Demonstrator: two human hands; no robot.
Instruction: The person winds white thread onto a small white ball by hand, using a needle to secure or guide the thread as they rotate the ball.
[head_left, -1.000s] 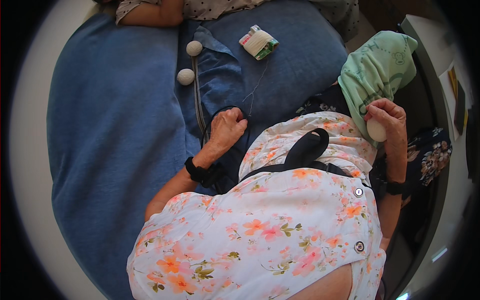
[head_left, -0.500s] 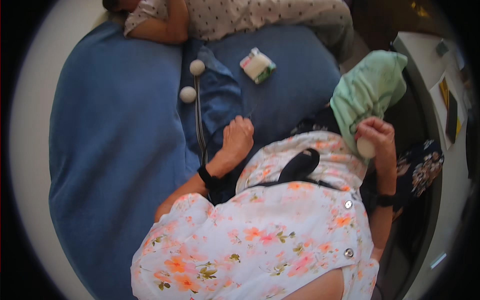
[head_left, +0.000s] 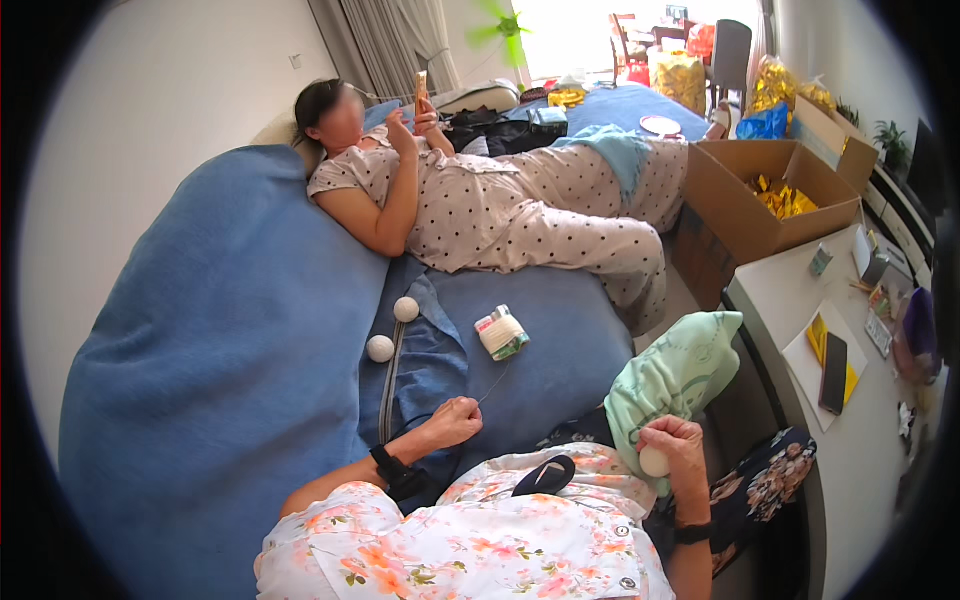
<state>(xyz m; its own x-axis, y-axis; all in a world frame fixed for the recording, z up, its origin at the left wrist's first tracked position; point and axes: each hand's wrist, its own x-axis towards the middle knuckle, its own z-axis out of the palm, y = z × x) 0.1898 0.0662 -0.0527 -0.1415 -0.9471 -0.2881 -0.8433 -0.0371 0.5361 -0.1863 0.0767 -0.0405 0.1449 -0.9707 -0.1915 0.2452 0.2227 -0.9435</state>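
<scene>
My left hand [head_left: 452, 422] is closed over the blue-covered sofa, pinching a thin thread [head_left: 494, 386]. That thread runs up toward a small packet wound with whitish thread [head_left: 502, 333]. At my right, my right hand [head_left: 676, 448] is closed with a pale ball [head_left: 655, 462] in its fingers. Close to this hand, a light green cloth [head_left: 668, 372] covers something over my lap or knee; what lies under it is hidden. Two more whitish balls, one farther off [head_left: 406, 309] and one nearer [head_left: 380, 349], rest by a zipper [head_left: 393, 385] in the blue cover.
Across the sofa [head_left: 220, 330] another person [head_left: 490, 215] lies back, holding a phone [head_left: 420, 90]. On the right, a pale table [head_left: 760, 290] carries a dark phone-like object [head_left: 833, 373] on paper. Beyond it stands a cardboard box [head_left: 735, 165] with golden wrappers inside.
The view has tilted up, bringing the room and the other person fully in. Both hands keep nearly the same pose, with the ball still in my right hand.
</scene>
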